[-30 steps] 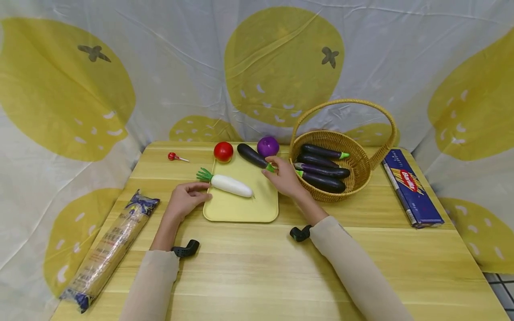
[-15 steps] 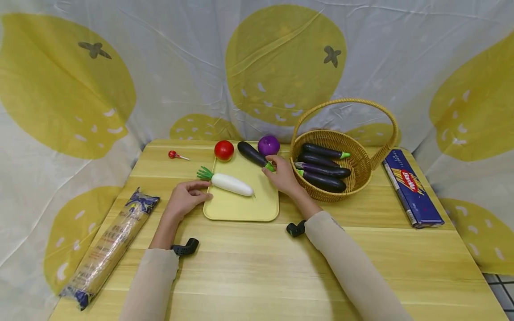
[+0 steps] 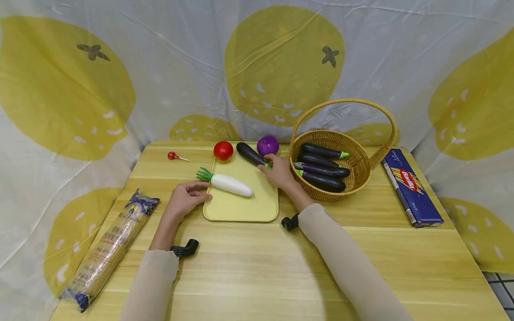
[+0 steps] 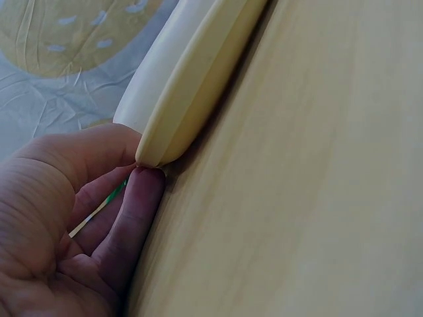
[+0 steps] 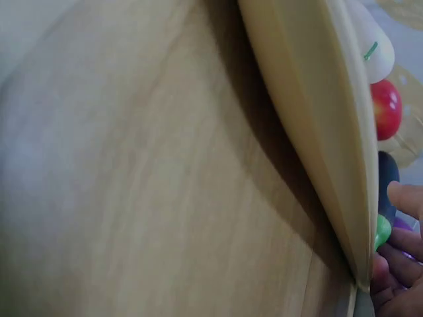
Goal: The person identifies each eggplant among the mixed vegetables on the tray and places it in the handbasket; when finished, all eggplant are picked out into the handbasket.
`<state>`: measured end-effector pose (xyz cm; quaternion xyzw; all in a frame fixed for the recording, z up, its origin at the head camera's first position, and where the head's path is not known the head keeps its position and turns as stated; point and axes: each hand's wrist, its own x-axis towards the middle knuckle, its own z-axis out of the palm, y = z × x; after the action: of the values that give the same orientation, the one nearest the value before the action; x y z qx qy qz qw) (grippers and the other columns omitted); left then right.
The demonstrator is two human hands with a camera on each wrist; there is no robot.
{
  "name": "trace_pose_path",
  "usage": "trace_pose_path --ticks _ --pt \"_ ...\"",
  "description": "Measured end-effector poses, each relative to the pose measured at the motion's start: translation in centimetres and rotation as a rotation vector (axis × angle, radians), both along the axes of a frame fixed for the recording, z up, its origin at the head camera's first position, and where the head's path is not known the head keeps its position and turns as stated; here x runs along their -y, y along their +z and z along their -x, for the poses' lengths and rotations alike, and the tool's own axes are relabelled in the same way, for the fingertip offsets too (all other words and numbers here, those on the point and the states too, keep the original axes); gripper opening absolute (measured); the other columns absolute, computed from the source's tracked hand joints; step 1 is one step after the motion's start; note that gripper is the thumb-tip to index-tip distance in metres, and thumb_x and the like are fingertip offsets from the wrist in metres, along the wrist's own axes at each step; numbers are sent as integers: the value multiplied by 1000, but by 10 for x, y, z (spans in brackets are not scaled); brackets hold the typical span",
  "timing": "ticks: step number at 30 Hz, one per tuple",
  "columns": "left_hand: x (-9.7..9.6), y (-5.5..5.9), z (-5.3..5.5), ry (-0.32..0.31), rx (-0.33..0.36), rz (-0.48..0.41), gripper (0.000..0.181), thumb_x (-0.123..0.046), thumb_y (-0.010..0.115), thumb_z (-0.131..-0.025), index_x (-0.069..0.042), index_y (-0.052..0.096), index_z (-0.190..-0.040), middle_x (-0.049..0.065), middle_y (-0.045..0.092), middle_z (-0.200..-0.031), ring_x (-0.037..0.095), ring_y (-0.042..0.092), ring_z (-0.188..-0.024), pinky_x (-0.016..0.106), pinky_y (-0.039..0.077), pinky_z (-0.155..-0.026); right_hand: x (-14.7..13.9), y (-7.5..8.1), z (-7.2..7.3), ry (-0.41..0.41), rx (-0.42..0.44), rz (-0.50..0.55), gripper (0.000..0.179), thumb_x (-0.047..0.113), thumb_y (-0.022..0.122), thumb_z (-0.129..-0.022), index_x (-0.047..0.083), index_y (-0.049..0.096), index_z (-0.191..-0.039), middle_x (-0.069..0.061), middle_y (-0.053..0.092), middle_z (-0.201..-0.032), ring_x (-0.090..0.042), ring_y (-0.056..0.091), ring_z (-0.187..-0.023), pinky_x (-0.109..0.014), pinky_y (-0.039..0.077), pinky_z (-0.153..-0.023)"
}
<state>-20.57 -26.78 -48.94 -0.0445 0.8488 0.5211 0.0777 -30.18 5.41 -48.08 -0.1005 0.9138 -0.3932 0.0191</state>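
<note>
A yellow tray (image 3: 241, 213) lies on the table with a white radish (image 3: 230, 185), green leaves to the left, across it. My left hand (image 3: 185, 199) is at the tray's left side; in the left wrist view, the fingertip and thumb pinch the tray's edge (image 4: 192, 86). At the tray's far right, my right hand (image 3: 279, 171) has thumb and fingers around the green stem end (image 5: 382, 231) of a dark eggplant (image 3: 248, 153). A red tomato (image 3: 223, 151) and a purple onion-like ball (image 3: 267, 146) sit by the tray's far edge.
A wicker basket (image 3: 363, 178) with a tall handle holds several eggplants, just right of my right hand. A blue spaghetti box (image 3: 413, 189) lies far right, a bagged noodle pack (image 3: 112, 249) far left. A red lollipop (image 3: 172, 155) lies at the back left.
My right hand has shifted slightly left over the eggplant's stem end, its wrist and forearm moving left too. The left hand, radish and tray stay put.
</note>
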Motion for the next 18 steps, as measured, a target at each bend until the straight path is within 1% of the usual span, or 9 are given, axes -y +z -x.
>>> trace_pose_path --ticks 5,11,15,18 --pt "-1 0 0 2 -3 -2 45 -26 86 -87 -13 73 -128 12 77 -108 9 70 -86 20 56 -74 2 0 1 -4 -33 -53 45 29 70 -99 6 65 -137 -14 70 -127 -29 64 -114 -43 53 -98" --pt "-1 -1 2 2 -9 -14 45 -25 86 -86 -13 74 -128 13 77 -109 9 70 -86 20 56 -73 -1 1 1 -23 -76 -26 38 23 72 -98 5 69 -132 -12 73 -123 -27 66 -109 -41 55 -95" --pt "-1 -1 1 8 -13 -15 45 -24 86 -86 -13 74 -127 10 77 -108 9 70 -85 20 57 -73 -3 4 -1 -9 -90 -12 38 23 72 -98 6 69 -131 -12 74 -123 -27 67 -109 -40 56 -96" --pt "-1 0 0 9 -10 -16 45 -24 86 -86 -13 73 -128 8 77 -105 9 70 -85 20 57 -73 -3 8 -6 12 -94 1 38 23 72 -98 5 69 -131 -12 74 -122 -27 68 -109 -41 56 -96"
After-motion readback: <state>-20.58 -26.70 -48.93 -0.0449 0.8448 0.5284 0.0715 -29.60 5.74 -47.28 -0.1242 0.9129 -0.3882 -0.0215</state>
